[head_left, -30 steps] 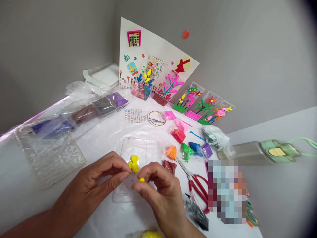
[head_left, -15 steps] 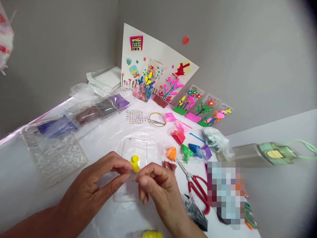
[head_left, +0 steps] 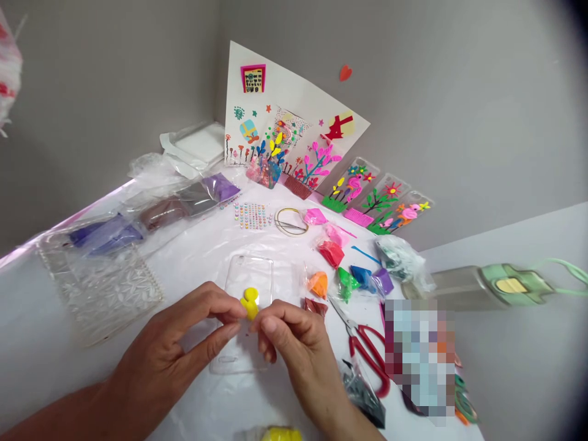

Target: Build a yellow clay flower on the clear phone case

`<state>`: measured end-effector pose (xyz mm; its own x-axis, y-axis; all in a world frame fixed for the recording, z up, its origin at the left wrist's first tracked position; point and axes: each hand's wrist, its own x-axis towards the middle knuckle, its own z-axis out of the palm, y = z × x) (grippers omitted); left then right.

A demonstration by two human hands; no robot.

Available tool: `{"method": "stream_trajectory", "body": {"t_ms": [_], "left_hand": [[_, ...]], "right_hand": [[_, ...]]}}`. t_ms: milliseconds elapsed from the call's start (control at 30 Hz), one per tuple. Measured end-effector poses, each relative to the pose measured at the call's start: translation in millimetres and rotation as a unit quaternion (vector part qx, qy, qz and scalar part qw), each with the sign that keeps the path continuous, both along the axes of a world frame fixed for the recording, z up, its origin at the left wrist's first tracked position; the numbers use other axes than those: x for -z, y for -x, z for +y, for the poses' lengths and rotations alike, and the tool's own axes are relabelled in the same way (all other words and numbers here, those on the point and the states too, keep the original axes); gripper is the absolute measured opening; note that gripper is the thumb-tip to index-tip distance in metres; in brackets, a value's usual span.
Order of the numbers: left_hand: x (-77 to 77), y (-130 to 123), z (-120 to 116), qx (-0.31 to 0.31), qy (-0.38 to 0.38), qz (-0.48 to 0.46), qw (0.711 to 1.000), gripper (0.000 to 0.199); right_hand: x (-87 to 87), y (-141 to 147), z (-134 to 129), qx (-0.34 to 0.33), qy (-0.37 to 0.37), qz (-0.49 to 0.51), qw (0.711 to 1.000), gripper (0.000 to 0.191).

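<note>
A clear phone case lies on the white table, with rounded yellow clay pieces on its middle. Over the case's left side is my left hand, its thumb and forefinger slightly apart at the tips, with nothing visible between them. My right hand is over the right side, thumb pressed to forefinger beside the clay; whatever it pinches, if anything, is too small to make out. A packet of yellow clay sits at the bottom edge.
Red-handled scissors lie right of my right hand, near bagged coloured clay. Gem stickers and a gold ring are behind the case. A bottle lies at right, decorated cases at the back, plastic bags at left.
My right hand's thumb and forefinger have closed together and moved slightly left, nearer the yellow clay. My left hand has hardly moved.
</note>
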<state>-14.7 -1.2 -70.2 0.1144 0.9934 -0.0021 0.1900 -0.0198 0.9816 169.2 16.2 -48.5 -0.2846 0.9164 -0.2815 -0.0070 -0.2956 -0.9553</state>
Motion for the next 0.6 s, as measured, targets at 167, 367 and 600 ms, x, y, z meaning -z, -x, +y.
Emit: {"method": "stream_trajectory", "body": {"t_ms": [167, 367, 600], "left_hand": [[4.3, 2, 1, 0.008, 0.011, -0.006, 1.000, 0.009], [10.3, 4, 1, 0.034, 0.009, -0.017, 0.999, 0.009], [8.3, 2, -1, 0.029, -0.055, 0.010, 0.998, 0.018]], "right_hand": [[-0.2, 4, 0, 0.043, 0.010, 0.046, 0.998, 0.023], [-0.7, 6, -1, 0.043, 0.045, 0.066, 0.996, 0.021], [1.7, 3, -2, 0.029, 0.009, 0.008, 1.000, 0.016]]}}
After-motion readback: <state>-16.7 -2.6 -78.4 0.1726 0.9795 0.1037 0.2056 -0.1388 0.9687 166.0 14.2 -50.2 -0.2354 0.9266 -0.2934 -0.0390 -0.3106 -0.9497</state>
